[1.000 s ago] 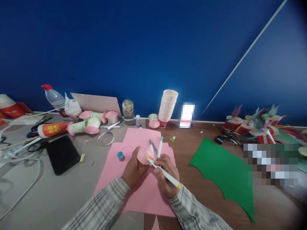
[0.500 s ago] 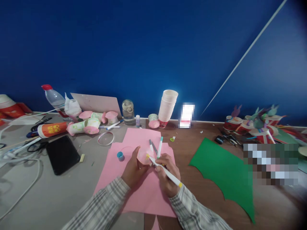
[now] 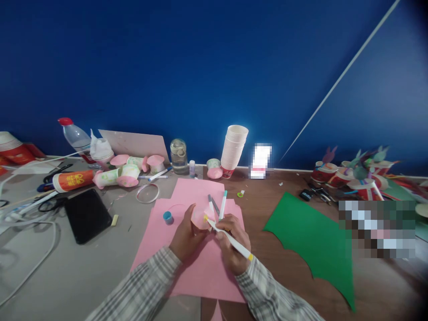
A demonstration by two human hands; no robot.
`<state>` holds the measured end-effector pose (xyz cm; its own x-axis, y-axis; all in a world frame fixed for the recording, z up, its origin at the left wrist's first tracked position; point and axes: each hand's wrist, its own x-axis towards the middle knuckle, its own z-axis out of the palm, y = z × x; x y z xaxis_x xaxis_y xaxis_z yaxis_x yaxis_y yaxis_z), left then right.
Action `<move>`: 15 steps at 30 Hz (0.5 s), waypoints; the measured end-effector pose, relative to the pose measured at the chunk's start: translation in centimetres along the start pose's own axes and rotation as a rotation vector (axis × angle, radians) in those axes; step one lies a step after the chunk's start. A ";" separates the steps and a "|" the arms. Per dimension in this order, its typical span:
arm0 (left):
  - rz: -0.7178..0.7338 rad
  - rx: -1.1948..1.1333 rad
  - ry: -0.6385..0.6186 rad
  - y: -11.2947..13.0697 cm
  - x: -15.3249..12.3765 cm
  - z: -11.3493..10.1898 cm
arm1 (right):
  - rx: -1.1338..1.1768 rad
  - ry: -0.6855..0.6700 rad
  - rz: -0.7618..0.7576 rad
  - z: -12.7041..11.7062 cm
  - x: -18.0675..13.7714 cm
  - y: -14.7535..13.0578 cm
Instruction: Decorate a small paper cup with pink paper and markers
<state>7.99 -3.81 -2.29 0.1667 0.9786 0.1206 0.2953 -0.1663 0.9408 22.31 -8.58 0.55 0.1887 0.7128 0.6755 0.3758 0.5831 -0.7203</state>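
Note:
My left hand (image 3: 187,235) grips a small rounded piece of pink paper (image 3: 198,217) by its near edge. In my right hand (image 3: 234,243) is a white marker with a yellow end (image 3: 236,245), held like a pen. Its tip touches the pink piece at a small yellow mark. Both hands rest over stacked pink paper sheets (image 3: 197,278). Just beyond my right hand lie a grey marker (image 3: 215,205) and a teal-capped marker (image 3: 223,205). A blue cap (image 3: 167,218) sits on the pink sheets left of my left hand.
Green paper (image 3: 314,240) with a scalloped edge lies right. Stacked white cups (image 3: 234,147), a glass jar (image 3: 179,156) and a glue stick (image 3: 191,169) stand at the back. Left are pink-trimmed cups (image 3: 129,171), a tape roll (image 3: 147,193), a black tablet (image 3: 87,216) and cables.
The marker tip has shifted very slightly on the pink piece. Both hands keep almost the same place and grip.

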 end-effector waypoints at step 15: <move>0.007 0.014 0.009 -0.2 0.1 0.0 | -0.001 -0.016 0.004 -0.4 -0.1 0.0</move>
<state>7.92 -3.72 -2.45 0.1603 0.9784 0.1305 0.3068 -0.1751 0.9355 22.63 -8.77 0.57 0.1759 0.7215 0.6697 0.3756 0.5797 -0.7231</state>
